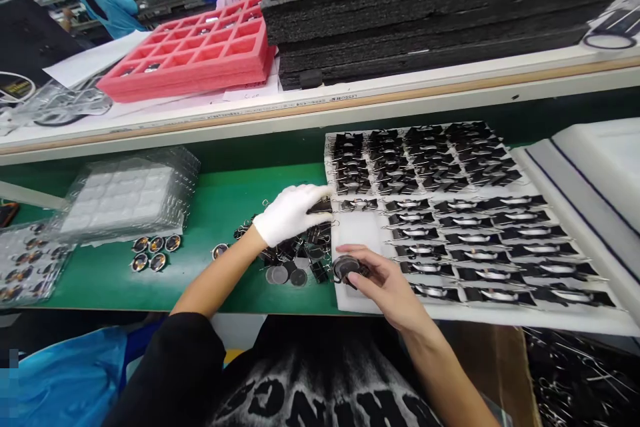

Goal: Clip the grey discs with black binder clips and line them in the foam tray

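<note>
My left hand [293,213], in a white glove, reaches to the left edge of the white foam tray [356,230]. Its thumb and fingers are apart, at the end of a row of clipped parts; whether they touch a clip there is unclear. My right hand [375,277], bare, holds a round dark disc [345,268] between thumb and fingers over the tray's near left corner. Black binder clips clamp parts in rows across the tray. Beside its left edge lies a pile of loose black clips [317,250] with round grey discs [277,274], partly under my left wrist.
Small round parts [157,260] sit on the green table [210,293], left of my left forearm. Clear plastic trays [127,203] are stacked at the left. A shelf holds a pink foam tray [200,53] and black foam sheets [425,20]. Another person [113,7] is in the background.
</note>
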Tool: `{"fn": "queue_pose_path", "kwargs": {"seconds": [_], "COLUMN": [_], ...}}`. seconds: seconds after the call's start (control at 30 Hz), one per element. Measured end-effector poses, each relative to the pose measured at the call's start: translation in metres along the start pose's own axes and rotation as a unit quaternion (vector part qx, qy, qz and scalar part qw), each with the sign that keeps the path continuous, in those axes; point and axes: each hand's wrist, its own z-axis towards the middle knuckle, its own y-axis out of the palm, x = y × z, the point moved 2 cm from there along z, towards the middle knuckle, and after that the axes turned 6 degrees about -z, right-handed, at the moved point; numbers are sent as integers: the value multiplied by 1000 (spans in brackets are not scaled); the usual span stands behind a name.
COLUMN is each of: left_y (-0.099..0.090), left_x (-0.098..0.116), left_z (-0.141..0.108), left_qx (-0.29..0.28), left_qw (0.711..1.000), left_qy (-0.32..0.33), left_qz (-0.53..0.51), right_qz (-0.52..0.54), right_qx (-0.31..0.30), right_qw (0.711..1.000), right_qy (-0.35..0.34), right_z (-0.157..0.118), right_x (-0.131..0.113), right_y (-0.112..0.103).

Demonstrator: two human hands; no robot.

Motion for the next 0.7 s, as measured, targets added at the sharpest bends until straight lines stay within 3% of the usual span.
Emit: {"fn": "queue_pose_path", "kwargs": {"seconds": [0.13,0.23,0.33,0.47,0.7], "left_y": [1,-2,-15,-30,-23], "left_x": [25,41,42,34,35], "left_z": [-33,-53,-66,-73,-71], "left_qx": [81,76,36,2,18], "left_qw": [961,953,972,996,997], "left_qy": [-72,-79,-69,-60,40], "left_qz": [-253,-282,-221,-61,56], "right_qz": [-10,-45,-103,-168,-208], "right_qx": [29,8,-41,-98,-131], "right_qw": [997,994,986,969,955], "right_qy": [-64,-102,-128,-154,-163], "right_z": [11,16,16,15,15], "right_x": [-4,-10,-17,-27,-34], "right_y": [10,16,15,11,14]}}
